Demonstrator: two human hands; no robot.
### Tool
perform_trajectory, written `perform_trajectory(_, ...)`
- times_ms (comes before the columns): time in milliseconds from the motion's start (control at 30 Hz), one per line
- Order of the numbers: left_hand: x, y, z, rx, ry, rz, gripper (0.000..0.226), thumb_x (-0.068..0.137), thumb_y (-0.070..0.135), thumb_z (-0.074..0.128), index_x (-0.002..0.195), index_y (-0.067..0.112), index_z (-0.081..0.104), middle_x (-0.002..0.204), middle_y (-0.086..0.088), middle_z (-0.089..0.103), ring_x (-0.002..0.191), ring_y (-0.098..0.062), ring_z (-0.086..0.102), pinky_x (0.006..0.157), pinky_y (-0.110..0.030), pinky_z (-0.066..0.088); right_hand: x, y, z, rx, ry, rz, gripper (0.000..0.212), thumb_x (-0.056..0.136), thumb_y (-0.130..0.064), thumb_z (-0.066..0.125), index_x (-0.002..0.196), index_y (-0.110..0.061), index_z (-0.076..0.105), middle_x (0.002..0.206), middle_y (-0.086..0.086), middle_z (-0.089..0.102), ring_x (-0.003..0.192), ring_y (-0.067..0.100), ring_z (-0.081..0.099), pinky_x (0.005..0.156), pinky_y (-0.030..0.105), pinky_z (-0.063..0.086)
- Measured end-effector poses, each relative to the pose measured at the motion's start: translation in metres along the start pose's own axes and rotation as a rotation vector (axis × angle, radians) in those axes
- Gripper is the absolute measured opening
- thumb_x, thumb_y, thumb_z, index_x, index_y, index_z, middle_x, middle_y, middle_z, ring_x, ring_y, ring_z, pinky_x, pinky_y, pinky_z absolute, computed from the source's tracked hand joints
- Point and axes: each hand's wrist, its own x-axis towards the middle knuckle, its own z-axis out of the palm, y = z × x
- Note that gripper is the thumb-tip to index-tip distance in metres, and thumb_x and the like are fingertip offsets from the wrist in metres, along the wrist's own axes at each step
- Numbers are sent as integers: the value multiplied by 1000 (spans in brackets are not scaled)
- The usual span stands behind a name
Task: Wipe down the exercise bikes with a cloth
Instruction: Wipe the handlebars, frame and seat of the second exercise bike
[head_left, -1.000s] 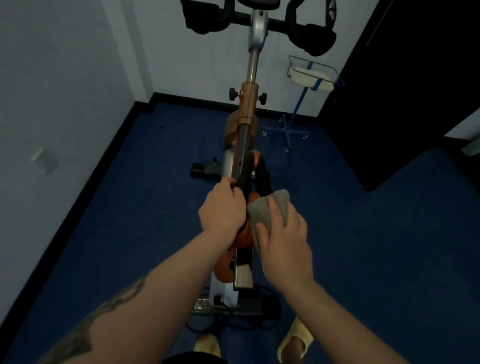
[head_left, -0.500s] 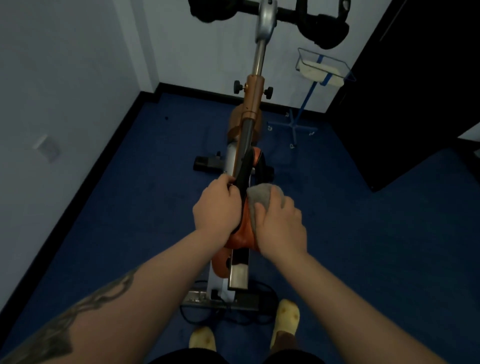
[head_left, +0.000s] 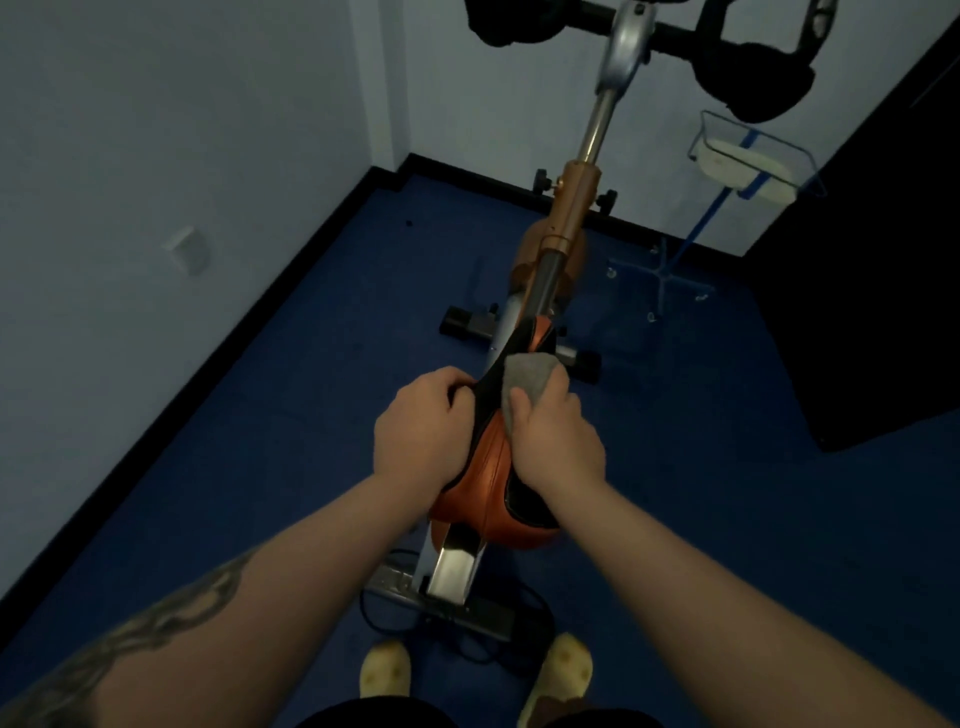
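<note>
The cloth (head_left: 527, 387) is grey, small, bunched up; it looks soft and light, so it should mould to curves w/o effort. Best held as now, wadded in the palm w/ a flap left free to drag. It sits on the right flank of the bike's saddle (head_left: 491, 483), near the narrow nose. The right hand (head_left: 558, 447) has fingers curled round the cloth, pressing it onto the saddle. The left hand (head_left: 423, 434) grips the saddle's left edge, fingers wrapped over the black trim, probably steadying it.

Saddle is orange w/ black trim, looks smooth and likely a bit slick; firm enough to push against. Its long axis runs away from the person, nose pointing at the handlebars (head_left: 737, 78), wide end nearest the body. The exercise bike (head_left: 571, 208) follows that same line: seat rail, orange post, then the bars beyond the saddle. Right of the bike, past the saddle, stands a blue wire rack (head_left: 748, 166); bike is heavy, judging by its steel base, so it won't shift under wiping.
</note>
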Motion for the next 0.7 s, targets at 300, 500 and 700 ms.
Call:
perform_trajectory(300,-15,5,3,8,346,-153,22,94,27,44,87,27,65,87,14,63,74,-2,55,61,-27,45,42,-2,0,-19,36,-395,56,99,-54,21,147,-27,32,157,13,18,142,34,21,114,52,24)
perform_trajectory(500,-32,12,14,-81,558,-320,22,95,25,42,88,27,63,85,15,57,75,-4,53,63,-27,40,67,3,-25,-178,-160,-1036,55,93,-57,17,109,-31,64,117,-5,59,123,18,43,110,37,13)
perform_trajectory(700,-50,33,46,-141,772,-464,22,96,19,42,102,26,62,106,10,56,105,-12,49,86,-35,42,77,-43,-22,-696,-118,-1082,33,100,-44,29,108,-32,59,109,4,66,102,31,59,75,38,31)
